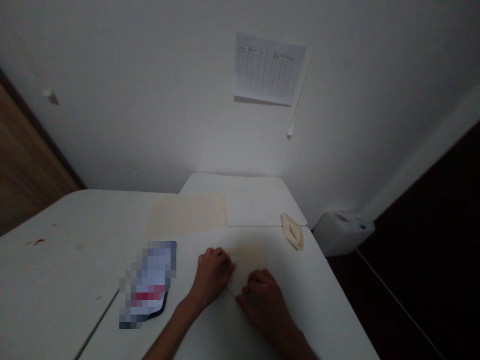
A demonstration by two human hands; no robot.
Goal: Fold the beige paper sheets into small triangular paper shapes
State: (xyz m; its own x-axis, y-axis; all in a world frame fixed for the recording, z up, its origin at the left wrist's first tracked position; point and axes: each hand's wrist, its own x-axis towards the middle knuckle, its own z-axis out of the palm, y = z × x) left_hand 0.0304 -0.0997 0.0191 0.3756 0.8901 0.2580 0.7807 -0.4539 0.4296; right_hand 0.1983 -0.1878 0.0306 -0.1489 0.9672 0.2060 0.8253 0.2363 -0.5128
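A small square of cream paper (247,262) lies on the white table (63,260), just ahead of both hands. My left hand (212,277) grips its left edge with curled fingers. My right hand (260,302) presses on its lower right part, and the fingers cover that corner. Beyond the right hand sits a folded piece of cream paper (292,231), its point toward me. A larger flat cream sheet (185,215) lies farther out, left of centre. Left of my left hand is a pixelated, blurred object (148,285) with a dark edge, too obscured to identify.
A white board or sheet (255,200) lies at the table's far end against the wall. Small red marks (35,242) stain the table's left side. A seam crosses the tabletop. Right of the table, a white plastic jug (341,232) stands lower down.
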